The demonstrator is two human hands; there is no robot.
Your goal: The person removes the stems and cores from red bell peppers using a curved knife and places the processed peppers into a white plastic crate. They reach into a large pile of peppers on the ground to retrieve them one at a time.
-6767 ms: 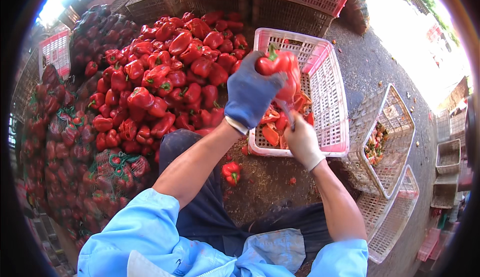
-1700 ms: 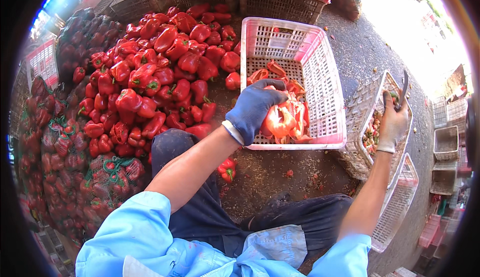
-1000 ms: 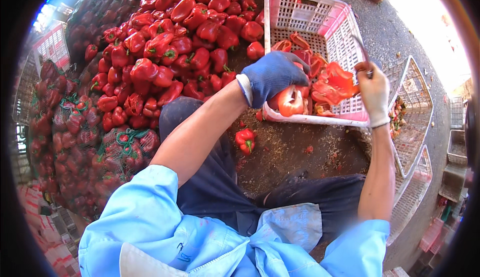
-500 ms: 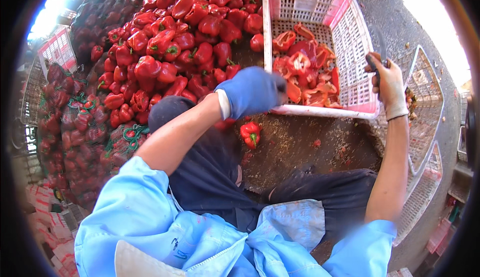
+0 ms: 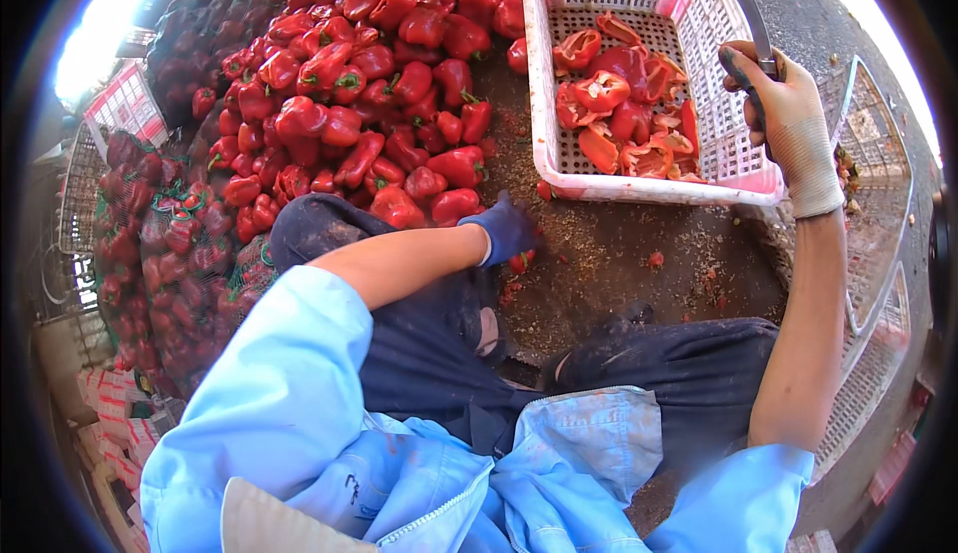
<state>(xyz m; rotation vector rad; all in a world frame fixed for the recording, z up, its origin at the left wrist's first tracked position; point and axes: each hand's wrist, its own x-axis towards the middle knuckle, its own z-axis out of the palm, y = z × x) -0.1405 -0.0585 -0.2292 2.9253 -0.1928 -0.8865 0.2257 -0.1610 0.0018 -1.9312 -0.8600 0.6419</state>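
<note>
My right hand (image 5: 793,119), in a pale glove with darkened fingers, grips a knife (image 5: 750,9) with a curved blade pointing up, by the crate's right side. Low over the ground, my left hand (image 5: 507,230) in a blue glove covers most of a red bell pepper (image 5: 520,263); its fingers are blurred and hidden. Left of that hand rises a big pile of whole red bell peppers (image 5: 369,74). Cut red pepper pieces (image 5: 624,104) lie in a white and pink plastic crate (image 5: 649,191) in front of me.
Net sacks of red peppers (image 5: 180,254) stand at the left, beside another crate (image 5: 128,109). Wire-mesh racks or baskets (image 5: 883,189) lean at the right. Seeds and red scraps litter the ground (image 5: 619,254) between the crate and my legs.
My left hand has moved from the crate's near left corner down onto the lone pepper. My right hand still holds the knife, its blade now in plainer sight. The whole view has shifted slightly.
</note>
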